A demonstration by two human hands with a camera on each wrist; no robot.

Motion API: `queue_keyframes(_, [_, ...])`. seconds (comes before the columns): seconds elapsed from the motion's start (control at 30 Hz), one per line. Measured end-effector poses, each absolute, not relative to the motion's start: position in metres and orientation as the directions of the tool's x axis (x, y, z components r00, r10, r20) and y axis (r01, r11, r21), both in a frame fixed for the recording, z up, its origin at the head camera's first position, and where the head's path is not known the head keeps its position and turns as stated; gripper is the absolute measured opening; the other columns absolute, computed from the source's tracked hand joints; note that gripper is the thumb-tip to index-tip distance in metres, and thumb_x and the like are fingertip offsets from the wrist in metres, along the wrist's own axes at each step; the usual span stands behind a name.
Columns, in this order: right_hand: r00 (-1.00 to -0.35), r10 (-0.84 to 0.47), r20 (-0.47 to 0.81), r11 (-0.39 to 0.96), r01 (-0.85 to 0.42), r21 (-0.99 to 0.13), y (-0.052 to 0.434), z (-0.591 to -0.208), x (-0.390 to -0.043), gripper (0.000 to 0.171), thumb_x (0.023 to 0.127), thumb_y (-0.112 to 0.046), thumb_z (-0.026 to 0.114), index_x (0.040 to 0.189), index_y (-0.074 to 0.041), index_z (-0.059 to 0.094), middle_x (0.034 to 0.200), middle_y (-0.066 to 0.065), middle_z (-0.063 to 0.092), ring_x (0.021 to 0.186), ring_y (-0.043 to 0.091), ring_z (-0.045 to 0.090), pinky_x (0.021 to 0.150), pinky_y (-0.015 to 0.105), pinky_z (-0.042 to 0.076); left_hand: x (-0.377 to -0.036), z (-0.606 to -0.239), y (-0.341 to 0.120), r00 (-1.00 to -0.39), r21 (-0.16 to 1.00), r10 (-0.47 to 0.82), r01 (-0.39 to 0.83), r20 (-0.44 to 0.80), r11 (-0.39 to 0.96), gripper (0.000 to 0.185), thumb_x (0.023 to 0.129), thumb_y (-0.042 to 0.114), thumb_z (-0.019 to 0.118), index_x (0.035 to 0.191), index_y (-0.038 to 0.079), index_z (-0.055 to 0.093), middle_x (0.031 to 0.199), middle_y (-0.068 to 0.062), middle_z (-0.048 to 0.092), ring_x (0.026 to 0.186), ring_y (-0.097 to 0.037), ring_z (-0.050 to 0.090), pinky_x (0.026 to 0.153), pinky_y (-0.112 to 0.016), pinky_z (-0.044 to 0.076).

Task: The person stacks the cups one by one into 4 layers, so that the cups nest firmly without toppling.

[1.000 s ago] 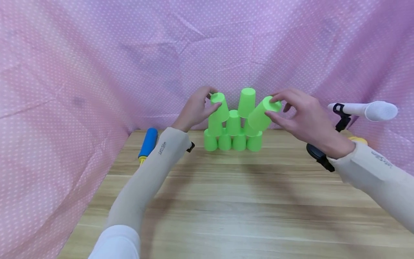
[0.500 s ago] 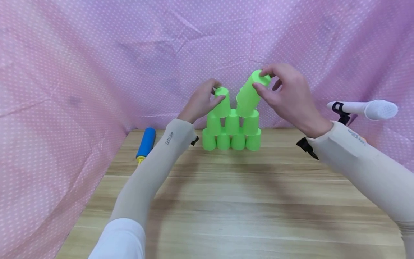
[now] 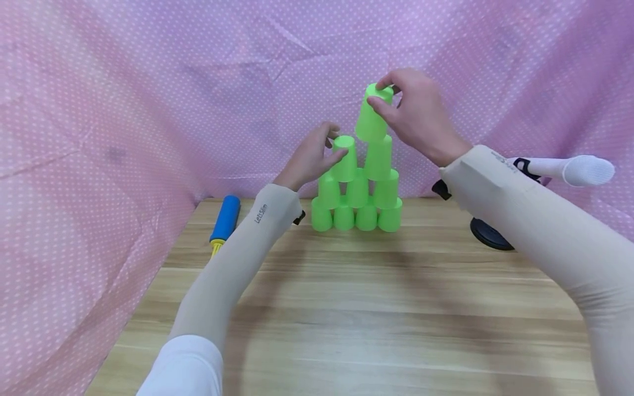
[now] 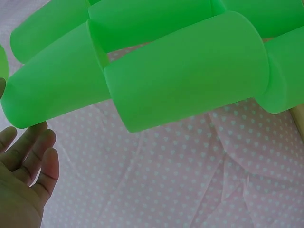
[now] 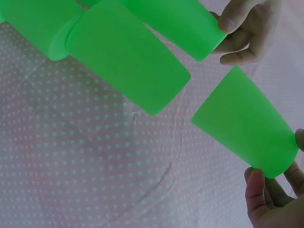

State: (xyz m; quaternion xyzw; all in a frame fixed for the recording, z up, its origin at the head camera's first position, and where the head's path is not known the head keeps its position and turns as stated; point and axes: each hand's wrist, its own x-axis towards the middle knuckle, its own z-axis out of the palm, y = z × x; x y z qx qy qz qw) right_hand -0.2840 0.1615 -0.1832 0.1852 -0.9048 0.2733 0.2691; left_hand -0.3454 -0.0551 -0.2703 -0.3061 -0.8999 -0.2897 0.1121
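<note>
A pyramid of upturned green cups [image 3: 356, 204] stands at the back of the wooden table [image 3: 346, 308]: four at the bottom, three above, two on the third tier. My left hand [image 3: 333, 144] holds the left third-tier cup [image 3: 345, 159] by its closed end, thumb in front and fingers behind. In the left wrist view the fingers [image 4: 33, 147] lie at that cup [image 4: 57, 90]. My right hand [image 3: 381, 96] pinches the closed end of another green cup [image 3: 370, 116], held slightly tilted just above the right third-tier cup [image 3: 379, 157]. The right wrist view shows this held cup [image 5: 244, 128] apart from the stack.
A blue hand pump [image 3: 225, 217] with a yellow tip lies to the left of the pyramid. A white foam-tipped rod [image 3: 569, 168] on a black round base [image 3: 487, 234] stands on the right. Pink dotted cloth [image 3: 124, 110] walls in the back and sides.
My right hand has carried its cup from the pyramid's right flank up and left to above the top. The left hand's cup now stands upright on the third tier.
</note>
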Motion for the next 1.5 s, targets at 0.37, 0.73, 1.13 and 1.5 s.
queue_keyframes(0.37, [-0.852,-0.223,0.473,0.793,-0.440,-0.420,0.147,-0.183,-0.306,0.040,0.094,-0.035,0.057,0.120,-0.004,0.058,0.120,0.008,0.057,0.104,0.024,0.049,0.087,0.034,0.042,-0.345,-0.274,-0.050,-0.800,0.496,0.488,0.600,0.349,0.628,0.059,0.092,0.038,0.060,0.138,0.009,0.037,0.125,-0.004,0.052,0.110,-0.018,0.050,0.088,-0.026,0.042])
queue_keyframes(0.73, [-0.882,-0.206,0.424,0.795,-0.404,-0.453,0.147,-0.185,-0.311,0.042,0.093,-0.037,0.058,0.121,-0.006,0.057,0.123,0.007,0.056,0.108,0.023,0.051,0.089,0.034,0.044,-0.344,-0.276,-0.050,-0.812,0.516,0.482,0.582,0.329,0.628,0.060,0.092,0.038,0.059,0.140,0.011,0.035,0.125,-0.003,0.052,0.112,-0.019,0.049,0.089,-0.028,0.042])
queue_keyframes(1.13, [-0.807,-0.291,0.513,0.793,-0.503,-0.342,0.164,-0.187,-0.298,0.053,0.092,-0.038,0.058,0.132,-0.004,0.048,0.135,0.012,0.047,0.126,0.027,0.040,0.105,0.040,0.031,-0.327,-0.267,-0.081,-0.816,0.449,0.409,0.569,0.408,0.688,0.059,0.095,0.048,0.048,0.139,0.011,0.038,0.135,-0.003,0.046,0.123,-0.018,0.042,0.098,-0.031,0.037])
queue_keyframes(1.5, [-0.614,-0.475,0.630,0.782,-0.622,-0.017,0.202,-0.231,-0.261,0.052,0.089,-0.027,0.065,0.127,0.004,0.050,0.129,0.026,0.049,0.115,0.044,0.047,0.097,0.055,0.035,-0.270,-0.274,-0.093,-0.862,0.206,0.423,0.484,0.280,0.851,0.069,0.099,0.052,0.029,0.149,0.006,0.020,0.153,-0.011,0.021,0.138,-0.032,0.017,0.110,-0.050,0.017])
